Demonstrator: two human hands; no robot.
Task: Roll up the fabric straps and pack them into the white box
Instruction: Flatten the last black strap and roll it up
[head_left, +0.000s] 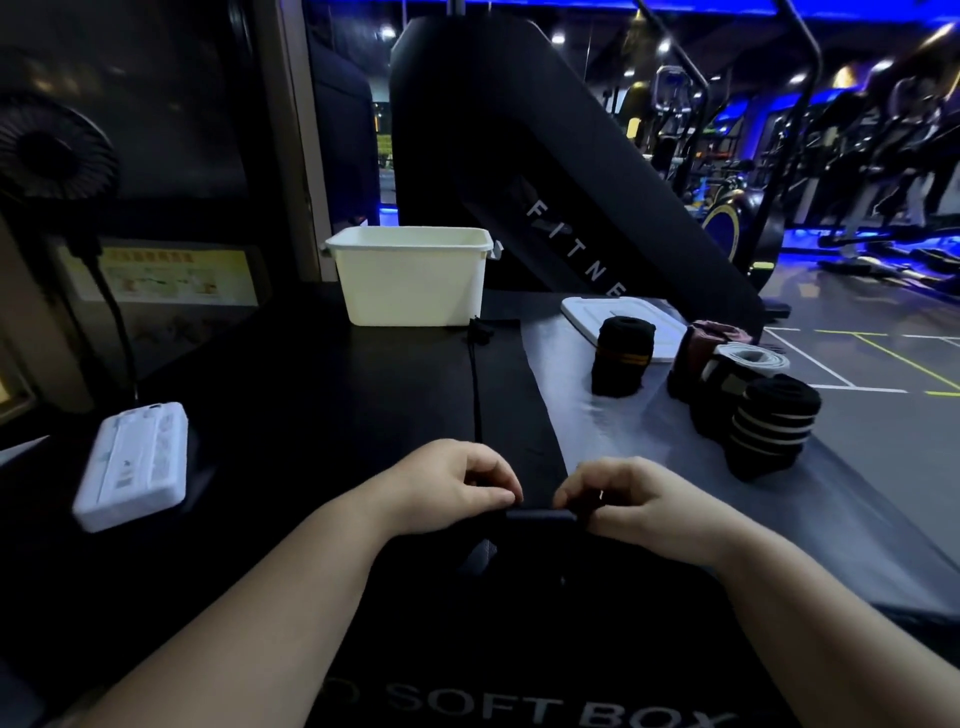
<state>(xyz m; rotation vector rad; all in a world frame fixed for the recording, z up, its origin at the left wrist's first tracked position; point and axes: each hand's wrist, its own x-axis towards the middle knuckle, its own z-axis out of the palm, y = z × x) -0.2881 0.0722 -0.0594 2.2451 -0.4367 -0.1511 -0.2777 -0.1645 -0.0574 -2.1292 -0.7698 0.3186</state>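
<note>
Dim gym floor, blue lighting, machines running off to the right; work is happening on a dark padded surface (291, 395) printed "SOFT BOX" at the near edge.

Left hand (452, 488) and right hand (623, 499) are both curled, fingertips pinching the two ends of a small tight roll (540, 515) that is just beginning at the near end of a long black strap (511, 395). The rest of that strap is lying flat, running away toward the white box (410, 278); its far end is bunching near the box's base.

Four finished rolls are standing in a cluster at right: a black one with yellow stripes (621, 356), a maroon one (698, 353), one showing white edging (737, 369), a black one with pale bands (771, 426). None is sitting in the box yet, as far as the rim allows seeing; its interior is mostly hidden. The lid (587, 312) is lying off, behind the rolls.

Judging: rolling is nearly done, one strap under way; packing is all remaining.
</note>
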